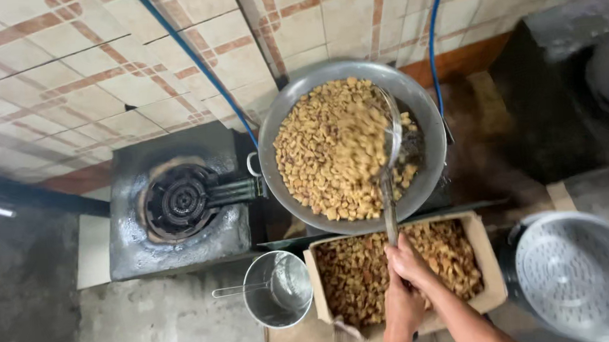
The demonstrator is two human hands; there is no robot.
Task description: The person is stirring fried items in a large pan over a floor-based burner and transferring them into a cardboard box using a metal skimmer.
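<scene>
A wide metal wok [268, 134] sits on a stove and holds a heap of golden fried pieces [318, 156]. A long-handled metal skimmer [391, 140] tilts over the wok's right half, and blurred pieces are tumbling around it. My right hand [408, 258] grips the end of the skimmer's handle [389, 211]. My left hand [402, 303] is closed on the handle just below the right hand. Both hands hover over an open cardboard box [493, 279] filled with more fried pieces [351, 275].
An unlit gas burner [178, 201] sits left of the wok on a dark metal stand. A small metal pot with a handle [278, 290] stands left of the box. A perforated metal basin [583, 273] is at right. Two blue hoses [197, 64] [435, 40] cross the tiled wall.
</scene>
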